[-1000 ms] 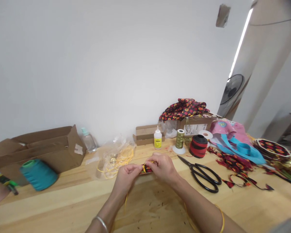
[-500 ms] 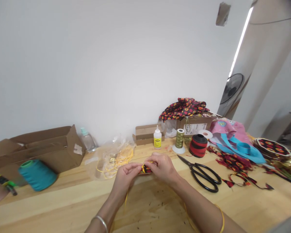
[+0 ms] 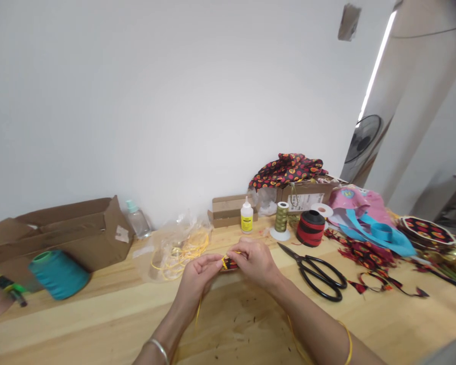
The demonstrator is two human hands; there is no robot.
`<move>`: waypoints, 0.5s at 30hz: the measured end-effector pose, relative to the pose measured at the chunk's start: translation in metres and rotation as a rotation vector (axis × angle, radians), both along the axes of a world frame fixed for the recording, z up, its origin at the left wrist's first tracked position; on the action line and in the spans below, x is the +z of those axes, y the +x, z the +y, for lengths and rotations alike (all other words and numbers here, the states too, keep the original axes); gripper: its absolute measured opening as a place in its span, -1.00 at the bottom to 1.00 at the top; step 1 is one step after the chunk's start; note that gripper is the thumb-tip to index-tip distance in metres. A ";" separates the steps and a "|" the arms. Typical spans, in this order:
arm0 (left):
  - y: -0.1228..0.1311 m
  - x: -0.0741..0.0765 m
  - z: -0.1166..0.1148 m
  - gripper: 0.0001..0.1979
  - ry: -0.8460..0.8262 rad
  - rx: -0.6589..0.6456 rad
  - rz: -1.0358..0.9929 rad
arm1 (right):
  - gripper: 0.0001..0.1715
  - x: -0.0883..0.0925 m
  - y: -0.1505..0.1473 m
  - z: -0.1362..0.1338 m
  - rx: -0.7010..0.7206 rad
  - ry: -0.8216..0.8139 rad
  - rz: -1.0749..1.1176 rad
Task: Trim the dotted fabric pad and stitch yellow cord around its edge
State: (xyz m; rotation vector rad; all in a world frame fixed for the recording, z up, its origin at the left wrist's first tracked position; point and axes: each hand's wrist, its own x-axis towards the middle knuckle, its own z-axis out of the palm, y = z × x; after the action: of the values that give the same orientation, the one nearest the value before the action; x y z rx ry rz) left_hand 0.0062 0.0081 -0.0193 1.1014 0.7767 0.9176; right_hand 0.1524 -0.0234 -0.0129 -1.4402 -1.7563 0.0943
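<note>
My left hand (image 3: 198, 274) and my right hand (image 3: 256, 261) meet above the middle of the table. Between their fingertips is a small piece of dark patterned fabric (image 3: 231, 263), red and yellow on black, mostly covered by the fingers. Thin yellow cord (image 3: 198, 310) crosses its left end and trails down beside my left wrist. Thumb and index finger of the left hand pinch that end. The right fingers close on the other end, and their grip on the cord is partly hidden. More yellow cord loops around my right forearm.
Black-handled scissors (image 3: 321, 274) lie open to the right of my hands. Behind stand a glue bottle (image 3: 247, 217), an olive thread spool (image 3: 281, 219) and a red-black spool (image 3: 310, 229). Left are a plastic bag of yellow cord (image 3: 186, 248), a teal thread cone (image 3: 59, 275) and a cardboard box (image 3: 110, 243).
The fabric piece has turned slightly between my fingertips, and the right fingers have shifted a little. Everything else stays in place.
</note>
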 end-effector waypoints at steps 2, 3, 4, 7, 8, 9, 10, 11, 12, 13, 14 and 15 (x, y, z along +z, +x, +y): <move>0.001 -0.001 0.001 -0.79 0.005 0.017 0.031 | -0.81 -0.001 0.000 0.000 0.013 0.011 0.008; 0.001 -0.001 0.002 -0.79 0.012 0.021 0.049 | -0.81 -0.002 -0.001 0.001 0.017 0.017 0.010; 0.001 -0.002 0.003 -0.79 0.021 0.021 0.066 | -0.81 -0.003 -0.001 0.001 0.022 0.022 0.012; 0.000 -0.003 0.004 -0.79 0.046 0.014 0.093 | -0.82 -0.004 -0.002 0.001 0.036 0.029 0.011; 0.000 -0.003 0.004 -0.79 0.049 0.012 0.096 | -0.82 -0.004 -0.002 0.001 0.040 0.026 0.009; 0.000 -0.003 0.004 -0.79 0.050 0.008 0.101 | -0.82 -0.004 -0.002 0.001 0.043 0.022 0.006; 0.000 -0.003 0.004 -0.80 0.048 0.004 0.108 | -0.82 -0.004 -0.002 0.001 0.044 0.017 0.001; 0.000 -0.003 0.003 -0.80 0.045 0.000 0.115 | -0.82 -0.004 -0.002 0.000 0.042 0.012 -0.004; 0.000 -0.003 0.003 -0.80 0.042 -0.003 0.119 | -0.82 -0.004 -0.002 0.000 0.037 0.007 -0.011; 0.000 -0.003 0.003 -0.80 0.038 -0.004 0.121 | -0.82 -0.003 -0.002 0.000 0.030 0.000 -0.017; 0.000 -0.003 0.002 -0.80 0.034 -0.001 0.119 | -0.82 -0.003 -0.002 0.000 0.021 -0.007 -0.022; 0.000 -0.003 0.002 -0.80 0.030 0.002 0.116 | -0.82 -0.003 -0.002 0.000 0.010 -0.014 -0.026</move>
State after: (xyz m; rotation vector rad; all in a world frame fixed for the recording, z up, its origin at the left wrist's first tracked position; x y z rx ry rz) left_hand 0.0066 0.0101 -0.0226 1.1880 0.8614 0.8758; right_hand 0.1506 -0.0237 -0.0158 -1.4483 -1.7868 0.0937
